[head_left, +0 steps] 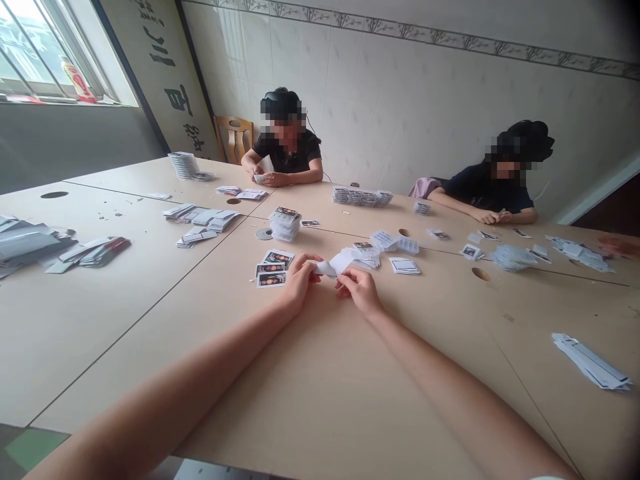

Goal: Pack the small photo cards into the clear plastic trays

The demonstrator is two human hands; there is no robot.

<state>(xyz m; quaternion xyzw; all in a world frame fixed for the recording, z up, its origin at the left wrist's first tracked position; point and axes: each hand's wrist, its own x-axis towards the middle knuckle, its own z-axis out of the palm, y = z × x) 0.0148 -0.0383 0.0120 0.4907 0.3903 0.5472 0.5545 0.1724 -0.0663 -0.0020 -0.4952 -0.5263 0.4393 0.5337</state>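
My left hand (300,281) pinches one end of a folded white paper piece (327,268) above the table. The fingers of my right hand (362,289) are closed on the paper's other side. Beside my left hand lie a few cards with dark pictures (271,280), partly overlapping. Just beyond my right hand is a loose pile of white slips (367,259), with a picture card on top. A white card with a dark printed frame (405,266) lies to the right of that pile. Fine print on the held paper is too small to read.
A stack of cards (285,227) stands ahead, next to a disc (264,234). Envelope-like papers (95,253) spread at left, long strips (593,363) at right. Clear plastic sleeves (515,257) lie farther right. Two people (287,157) sit across, handling small pieces.
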